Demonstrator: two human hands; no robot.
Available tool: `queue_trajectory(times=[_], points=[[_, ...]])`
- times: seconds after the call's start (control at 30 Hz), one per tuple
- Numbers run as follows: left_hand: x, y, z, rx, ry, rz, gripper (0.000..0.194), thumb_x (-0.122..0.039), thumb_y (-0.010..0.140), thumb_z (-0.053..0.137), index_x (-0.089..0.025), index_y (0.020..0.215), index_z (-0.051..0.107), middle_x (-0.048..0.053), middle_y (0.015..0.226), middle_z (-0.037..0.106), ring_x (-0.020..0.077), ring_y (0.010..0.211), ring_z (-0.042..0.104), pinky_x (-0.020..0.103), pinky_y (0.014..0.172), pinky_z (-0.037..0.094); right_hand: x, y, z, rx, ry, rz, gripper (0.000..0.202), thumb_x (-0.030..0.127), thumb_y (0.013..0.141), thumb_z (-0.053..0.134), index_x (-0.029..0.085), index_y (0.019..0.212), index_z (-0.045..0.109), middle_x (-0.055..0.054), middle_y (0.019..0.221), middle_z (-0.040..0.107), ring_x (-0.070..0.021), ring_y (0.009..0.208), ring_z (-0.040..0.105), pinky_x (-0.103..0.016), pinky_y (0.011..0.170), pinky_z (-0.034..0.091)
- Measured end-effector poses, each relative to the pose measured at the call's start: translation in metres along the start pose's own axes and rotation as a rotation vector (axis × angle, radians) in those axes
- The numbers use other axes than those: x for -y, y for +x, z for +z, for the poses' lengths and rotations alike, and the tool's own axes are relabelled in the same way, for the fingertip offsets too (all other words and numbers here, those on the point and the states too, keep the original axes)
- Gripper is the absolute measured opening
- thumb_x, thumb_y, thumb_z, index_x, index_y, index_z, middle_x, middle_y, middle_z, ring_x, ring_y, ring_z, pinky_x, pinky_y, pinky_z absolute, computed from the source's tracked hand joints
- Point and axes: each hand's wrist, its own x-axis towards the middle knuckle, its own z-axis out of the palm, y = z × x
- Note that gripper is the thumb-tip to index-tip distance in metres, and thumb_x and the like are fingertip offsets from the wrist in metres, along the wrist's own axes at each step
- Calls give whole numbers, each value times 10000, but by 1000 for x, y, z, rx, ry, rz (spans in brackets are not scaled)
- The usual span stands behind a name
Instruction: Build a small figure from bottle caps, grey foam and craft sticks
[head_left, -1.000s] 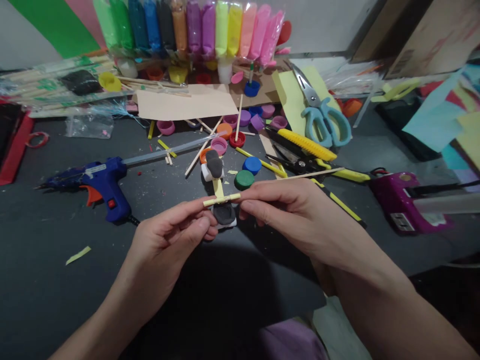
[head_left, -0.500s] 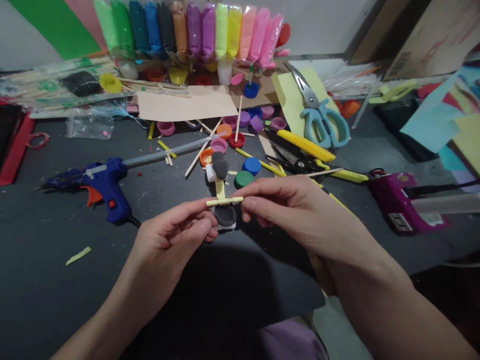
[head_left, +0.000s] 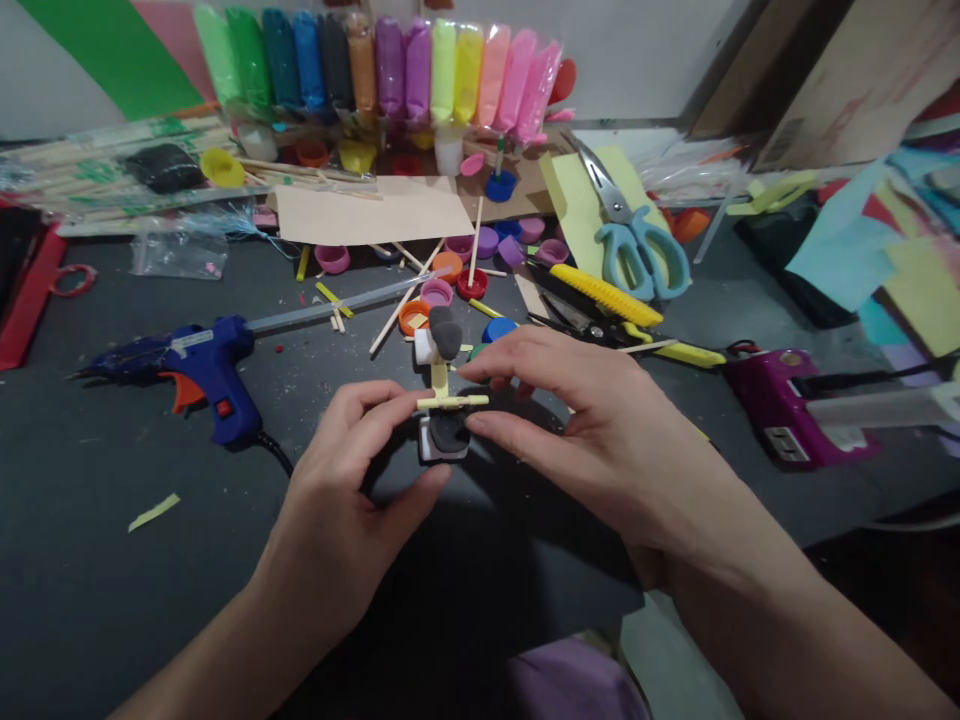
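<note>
Blue glue gun (head_left: 196,366) lies at the left of the dark tabletop (head_left: 90,560), nozzle pointing away from the hands, cord running toward the left wrist. If it is hot, a sleeve or forearm sweep could catch it; can't tell if it is on.

Left hand (head_left: 341,500): thumb and forefinger pinch the left end of the pale yellow cross stick (head_left: 452,402), grip closed on it. Thumb tip sits just beside the white block with black cap (head_left: 445,437) at the bottom of the little model.

Model stands mid-frame, between both hands: yellow upright stick (head_left: 439,378), cross stick across it, a second white and black piece (head_left: 441,338) on top. Joints look small. Uneven pull from the two sides could twist the cross stick off the upright or tip the whole thing.

Right hand (head_left: 581,425): fingertips pinch the right end of the cross stick, grip closed on it, forefinger stretched above near the top piece. It could knock that piece.

Bottle caps (head_left: 450,275) and loose sticks (head_left: 405,292) lie just behind, so a toppled model lands in clutter. Yellow utility knife (head_left: 604,293) and scissors (head_left: 637,250) lie further right, near the right hand's path.
</note>
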Motion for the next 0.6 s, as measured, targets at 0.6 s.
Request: queue_trajectory(times=[0.6], points=[[0,12,13,-8,56,107,209,-131,887,633,-185,1087,615,25,1055,639,173,1004,586,307,872,450,-11,-4,11,209,-73,-110,523,177,863,726,129,1343,525,-101,1337,603,-220,1204,582,-363,1082,438]])
